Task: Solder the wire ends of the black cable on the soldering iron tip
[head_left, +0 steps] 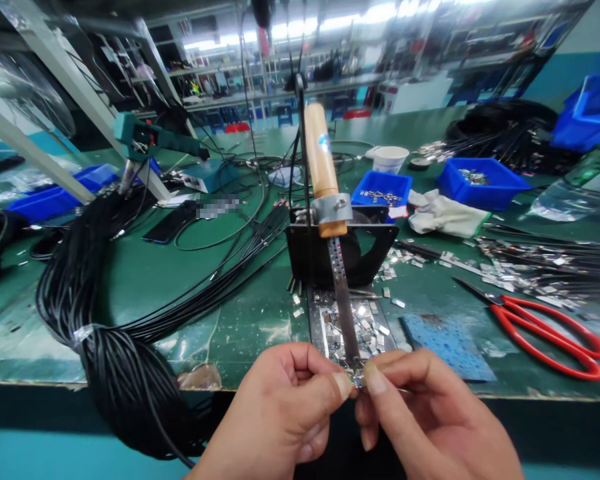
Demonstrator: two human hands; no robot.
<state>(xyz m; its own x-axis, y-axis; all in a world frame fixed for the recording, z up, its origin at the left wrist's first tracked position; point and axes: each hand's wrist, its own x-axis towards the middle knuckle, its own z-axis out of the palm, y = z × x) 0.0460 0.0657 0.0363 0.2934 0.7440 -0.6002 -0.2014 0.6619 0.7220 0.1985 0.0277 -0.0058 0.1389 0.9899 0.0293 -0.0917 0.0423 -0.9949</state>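
Thumb and forefinger of my left hand (290, 400) are pinched on a small metal connector (357, 381). My right hand (425, 407) pinches in from the other side, its fingertips closed at the same piece; fingers cover most of it. Right above it is the dark tip of a soldering iron (349, 327), whose wooden handle (320, 147) is clamped upright in a black stand (305, 250). Whether tip and connector touch, I cannot tell. Beneath the iron, many loose metal connector pieces (365, 330) lie on a small plate.
A thick bundle of black cables (125, 380) hangs over the table edge at left. Red-handled scissors (545, 333) and a blue sponge (445, 347) lie to the right. Behind are blue bins (480, 193), a white glove (445, 215) and a white cup (389, 160).
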